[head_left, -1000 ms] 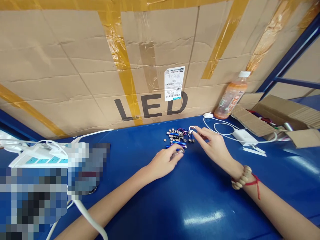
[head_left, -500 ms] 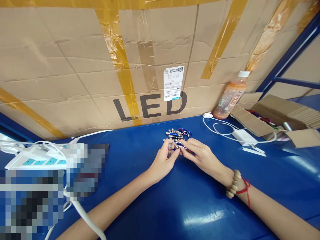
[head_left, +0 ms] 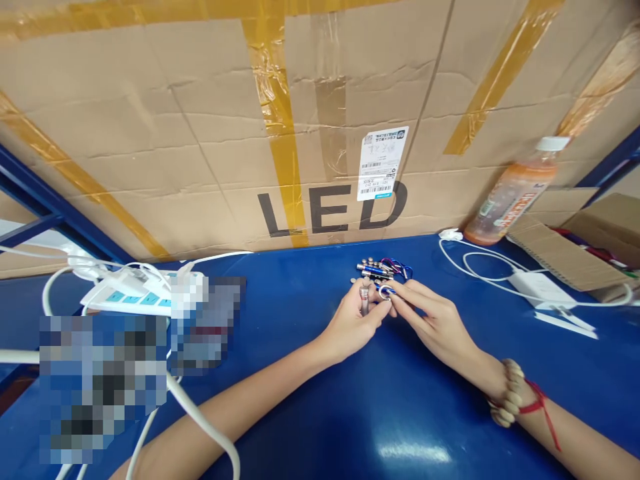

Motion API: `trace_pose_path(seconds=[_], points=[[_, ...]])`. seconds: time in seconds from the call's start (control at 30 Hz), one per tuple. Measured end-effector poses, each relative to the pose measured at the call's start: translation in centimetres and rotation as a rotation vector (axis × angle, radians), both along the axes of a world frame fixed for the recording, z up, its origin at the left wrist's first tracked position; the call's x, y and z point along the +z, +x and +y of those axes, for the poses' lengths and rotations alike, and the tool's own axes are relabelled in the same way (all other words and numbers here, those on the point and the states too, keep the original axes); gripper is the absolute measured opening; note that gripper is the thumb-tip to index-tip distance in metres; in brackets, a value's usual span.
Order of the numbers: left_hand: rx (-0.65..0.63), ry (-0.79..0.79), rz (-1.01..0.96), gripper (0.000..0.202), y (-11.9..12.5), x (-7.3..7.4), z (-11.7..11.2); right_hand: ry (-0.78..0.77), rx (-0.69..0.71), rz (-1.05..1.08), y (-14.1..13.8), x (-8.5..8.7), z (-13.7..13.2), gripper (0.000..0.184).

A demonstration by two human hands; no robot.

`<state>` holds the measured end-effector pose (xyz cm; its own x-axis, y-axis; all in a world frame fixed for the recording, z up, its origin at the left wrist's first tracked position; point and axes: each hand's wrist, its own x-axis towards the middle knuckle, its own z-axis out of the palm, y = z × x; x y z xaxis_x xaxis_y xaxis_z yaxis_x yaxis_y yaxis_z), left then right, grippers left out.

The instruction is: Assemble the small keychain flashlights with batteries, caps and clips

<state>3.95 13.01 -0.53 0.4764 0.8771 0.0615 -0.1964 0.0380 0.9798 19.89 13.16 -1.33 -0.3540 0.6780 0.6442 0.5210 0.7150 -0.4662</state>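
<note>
My left hand (head_left: 353,327) is closed around a short silver cylinder (head_left: 365,301) with a reddish band near its top, held upright between thumb and fingers. Close beside it, my right hand (head_left: 434,313) pinches a silver ring (head_left: 384,292) with a blue part next to it. The fingertips of both hands nearly meet, and the fingers hide much of what they hold. Just behind them lie slim blue-and-silver penlights (head_left: 377,270), several small round button cells (head_left: 364,261), and blue and purple carabiner-like clips (head_left: 400,267).
Behind the blue table (head_left: 300,300) stands a big cardboard box (head_left: 220,133) marked LED. An orange drink bottle (head_left: 515,193), a white charger with cable (head_left: 540,288) and an open carton (head_left: 550,250) are at right. On the left are a white power strip (head_left: 135,300), cables and blurred-out objects.
The whole view has shifted, so everything appears further right. More of the silver cylinder shows in my left hand. Both hands keep their hold, close together.
</note>
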Motion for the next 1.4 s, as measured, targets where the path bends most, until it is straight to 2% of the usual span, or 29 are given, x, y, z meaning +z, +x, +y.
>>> trace_pose_path(seconds=[0.07, 0.13, 0.2, 0.27, 0.33, 0.43, 0.5, 0.53, 0.6, 0.67, 0.73, 0.8, 0.87, 0.93, 1.03, 1.2, 1.33, 1.4], points=[[-0.050, -0.034, -0.019, 0.037, -0.3, 0.0, 0.2, 0.031, 0.015, -0.039, 0.2, 0.0, 0.2, 0.028], [-0.200, -0.069, 0.006, 0.041, -0.5, 0.0, 0.3, 0.080, 0.018, -0.072, 0.6, 0.1, 0.4, 0.028], [-0.400, -0.111, 0.041, 0.044, -0.6, -0.1, 0.3, 0.112, -0.033, -0.090, 1.2, 0.4, 0.6, 0.028], [-0.477, -0.138, 0.073, 0.044, -0.5, -0.3, 0.2, 0.105, -0.123, -0.099, 1.9, 0.7, 0.9, 0.028], [-0.359, -0.133, 0.116, 0.040, -0.4, -0.5, 0.3, 0.063, -0.205, -0.150, 2.8, 0.8, 1.4, 0.029], [-0.020, -0.059, 0.228, 0.030, -0.4, -0.6, 1.0, 0.004, -0.382, -0.320, 4.2, 0.5, 2.1, 0.032], [0.157, -0.004, 0.230, 0.031, -0.7, -0.5, 1.7, -0.016, -0.512, -0.422, 5.0, 0.0, 2.5, 0.032], [0.219, 0.012, 0.204, 0.035, -0.8, -0.4, 2.0, -0.032, -0.551, -0.458, 5.3, -0.2, 2.6, 0.031], [0.259, 0.027, 0.187, 0.040, -1.0, -0.2, 2.3, -0.077, -0.566, -0.495, 5.5, -0.7, 2.7, 0.029], [0.253, 0.045, 0.177, 0.043, -1.0, -0.1, 2.2, -0.101, -0.540, -0.471, 5.3, -0.8, 2.7, 0.028], [0.227, 0.045, 0.162, 0.046, -0.8, -0.1, 1.9, -0.100, -0.453, -0.340, 4.6, -0.4, 2.4, 0.031], [0.180, -0.005, 0.132, 0.047, -0.5, -0.1, 1.5, -0.141, -0.260, -0.134, 3.5, 0.2, 1.9, 0.032], [0.107, -0.090, 0.072, 0.048, -0.3, -0.2, 1.1, -0.265, -0.012, 0.035, 2.4, 0.9, 1.2, 0.027], [0.036, -0.155, -0.005, 0.051, -0.2, -0.2, 1.0, -0.328, 0.108, 0.128, 1.5, 1.2, 0.6, 0.022], [-0.002, -0.187, -0.064, 0.054, -0.2, -0.3, 0.9, -0.399, 0.144, 0.204, 0.9, 1.0, 0.3, 0.019], [-0.035, -0.208, -0.054, 0.056, -0.4, -0.6, 1.1, -0.496, 0.106, 0.231, 1.2, 0.1, 0.8, 0.019], [-0.048, -0.229, -0.033, 0.057, -0.2, -1.0, 1.0, -0.487, 0.125, 0.156, 1.3, 0.4, 0.8, 0.020], [-0.068, -0.234, -0.019, 0.058, -0.1, -1.1, 0.9, -0.418, 0.153, 0.083, 1.3, 0.7, 0.8, 0.018]])
